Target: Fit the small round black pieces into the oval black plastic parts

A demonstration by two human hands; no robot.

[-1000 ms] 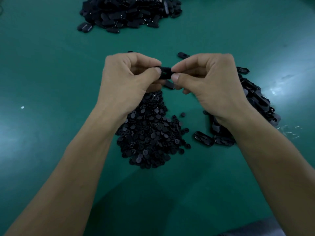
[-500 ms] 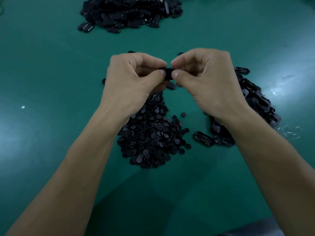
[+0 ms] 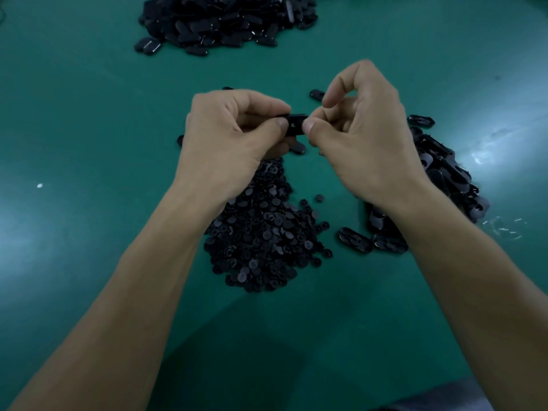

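Both hands meet above the green table, holding one oval black plastic part [image 3: 296, 125] between them. My left hand [image 3: 234, 140] pinches its left end with thumb and forefinger. My right hand [image 3: 364, 134] holds the right end with its thumb and lower fingers, while its forefinger is lifted off and curled above. Whether a round piece sits in the part cannot be seen. Below the hands lies a heap of small round black pieces [image 3: 264, 232]. A pile of oval parts [image 3: 444, 173] lies to the right, partly hidden by my right wrist.
A large heap of oval black parts [image 3: 225, 22] lies at the far edge of the green table [image 3: 89, 143]. A few stray ovals [image 3: 354, 239] lie near the right pile, and one stray round piece [image 3: 319, 198] sits between the heaps.
My right hand has lifted slightly and its forefinger has come off the oval part, curling upward. My left hand keeps its pinch on the part and has barely moved.
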